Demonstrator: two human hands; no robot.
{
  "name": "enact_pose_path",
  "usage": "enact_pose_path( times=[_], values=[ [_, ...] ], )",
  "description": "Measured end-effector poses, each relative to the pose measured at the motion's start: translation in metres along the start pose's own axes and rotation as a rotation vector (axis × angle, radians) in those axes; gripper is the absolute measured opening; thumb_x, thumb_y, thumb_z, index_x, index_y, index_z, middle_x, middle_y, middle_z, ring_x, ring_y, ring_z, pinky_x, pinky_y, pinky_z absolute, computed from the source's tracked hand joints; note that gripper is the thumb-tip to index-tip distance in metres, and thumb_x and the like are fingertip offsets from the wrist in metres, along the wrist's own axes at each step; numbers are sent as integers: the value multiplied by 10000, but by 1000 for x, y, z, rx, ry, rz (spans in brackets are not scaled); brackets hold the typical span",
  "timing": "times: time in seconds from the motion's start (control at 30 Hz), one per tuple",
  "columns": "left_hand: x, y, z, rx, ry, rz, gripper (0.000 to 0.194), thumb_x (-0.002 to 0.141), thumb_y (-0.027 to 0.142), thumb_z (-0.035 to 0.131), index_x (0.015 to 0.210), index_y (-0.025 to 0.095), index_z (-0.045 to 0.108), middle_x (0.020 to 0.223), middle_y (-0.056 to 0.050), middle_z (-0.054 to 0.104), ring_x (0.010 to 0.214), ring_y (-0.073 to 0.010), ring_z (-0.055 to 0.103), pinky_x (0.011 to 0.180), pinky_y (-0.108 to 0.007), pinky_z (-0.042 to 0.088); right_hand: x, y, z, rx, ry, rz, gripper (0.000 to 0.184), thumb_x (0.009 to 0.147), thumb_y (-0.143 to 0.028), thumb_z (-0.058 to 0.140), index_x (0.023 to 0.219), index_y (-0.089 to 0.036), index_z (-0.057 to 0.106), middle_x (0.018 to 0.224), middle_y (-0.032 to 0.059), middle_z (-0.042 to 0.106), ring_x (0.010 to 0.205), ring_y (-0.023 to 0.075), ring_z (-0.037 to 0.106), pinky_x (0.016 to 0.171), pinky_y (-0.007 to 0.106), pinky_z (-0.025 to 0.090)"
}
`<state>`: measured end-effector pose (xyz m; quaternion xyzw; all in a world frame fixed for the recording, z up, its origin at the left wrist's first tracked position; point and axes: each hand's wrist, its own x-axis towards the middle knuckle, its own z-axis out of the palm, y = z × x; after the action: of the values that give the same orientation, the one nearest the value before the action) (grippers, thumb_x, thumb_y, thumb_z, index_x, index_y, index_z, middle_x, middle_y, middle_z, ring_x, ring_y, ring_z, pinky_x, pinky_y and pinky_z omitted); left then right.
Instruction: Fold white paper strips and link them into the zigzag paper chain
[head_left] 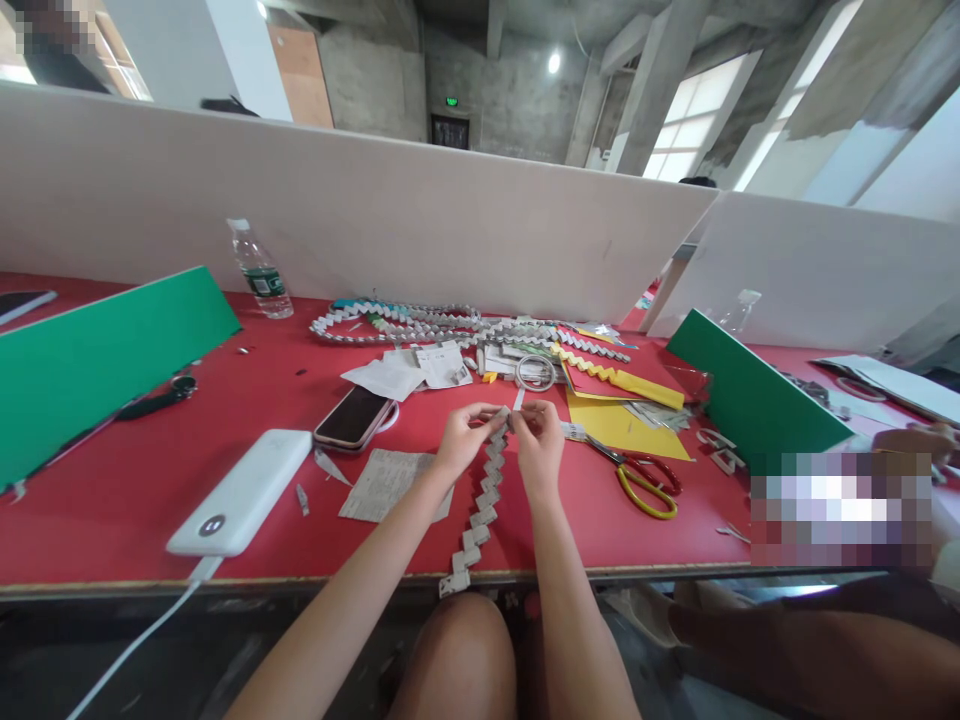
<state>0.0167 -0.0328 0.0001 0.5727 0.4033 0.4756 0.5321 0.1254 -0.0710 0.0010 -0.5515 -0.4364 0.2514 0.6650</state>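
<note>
A zigzag chain of folded paper [482, 500] runs from my fingers down toward the table's front edge, its lower end by my knee. My left hand [474, 432] pinches the chain's top end from the left. From the right, my right hand [538, 432] closes its fingers on the same end, where a thin white strip [519, 399] sticks up. Just left of the chain lies a sheet of printed paper [386, 487], partly behind my left forearm. Scissors [637, 476] with red and yellow handles rest to the right of my right hand.
Behind my hands lie long folded-paper chains [405, 325], loose papers and yellow card [630, 425]. A phone [354, 416] and a white power bank [244, 490] with a cable are at left. Green dividers [750, 385] flank the area; a bottle [260, 270] stands behind. A co-worker's hand [915, 445] is at right.
</note>
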Motion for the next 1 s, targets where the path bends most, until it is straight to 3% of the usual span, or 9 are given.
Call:
enact_pose_path(
  times=[0.23, 0.4, 0.57, 0.67, 0.77, 0.87, 1.0],
  values=[
    [-1, 2, 0, 58, 43, 80, 342, 638, 356, 710, 892, 127, 691, 862, -104, 701, 783, -213, 644, 702, -316, 509, -2, -5, 3, -139, -41, -37, 89, 770, -260, 510, 839, -215, 477, 713, -5, 621, 634, 148, 574, 612, 259, 421],
    [-4, 3, -2, 85, 51, 110, 320, 676, 341, 682, 912, 125, 691, 881, -107, 706, 768, -223, 654, 690, -331, 525, 1, -6, -2, -202, -152, -57, 131, 759, -249, 528, 880, -229, 483, 719, -4, 655, 647, 169, 601, 621, 278, 424],
    [-1, 2, -1, 44, -38, 88, 322, 663, 338, 700, 913, 135, 698, 935, -104, 702, 859, -230, 647, 777, -337, 512, 10, -4, -17, -59, -254, 1, 200, 730, -272, 586, 902, -218, 499, 639, -18, 649, 612, 165, 604, 643, 296, 447],
    [0, 2, 1, -28, -60, -8, 361, 666, 366, 696, 946, 138, 688, 925, -103, 704, 807, -216, 654, 751, -339, 515, 14, -2, -22, 97, -241, 25, 278, 693, -266, 628, 921, -215, 477, 678, -13, 652, 627, 155, 613, 664, 299, 470],
    [0, 2, 1, -29, -43, -22, 389, 675, 358, 692, 1002, 148, 674, 956, -101, 695, 822, -208, 646, 754, -328, 505, 15, 0, -24, 104, -219, 18, 275, 681, -250, 635, 896, -212, 469, 689, -11, 644, 643, 153, 616, 665, 296, 471],
    [-1, 1, 2, 31, -55, 47, 375, 699, 333, 674, 1030, 158, 667, 983, -95, 682, 855, -202, 629, 762, -314, 492, 13, 2, -23, 39, -216, 10, 233, 694, -237, 612, 862, -215, 451, 663, -22, 620, 627, 149, 601, 640, 286, 459],
    [-5, -3, 4, 268, -46, 251, 312, 783, 325, 587, 1050, 181, 662, 855, -66, 640, 723, -151, 584, 678, -277, 465, 9, 5, -19, -34, -205, -9, 173, 716, -230, 571, 788, -224, 415, 646, -41, 554, 594, 135, 563, 595, 270, 448]
  ],
)
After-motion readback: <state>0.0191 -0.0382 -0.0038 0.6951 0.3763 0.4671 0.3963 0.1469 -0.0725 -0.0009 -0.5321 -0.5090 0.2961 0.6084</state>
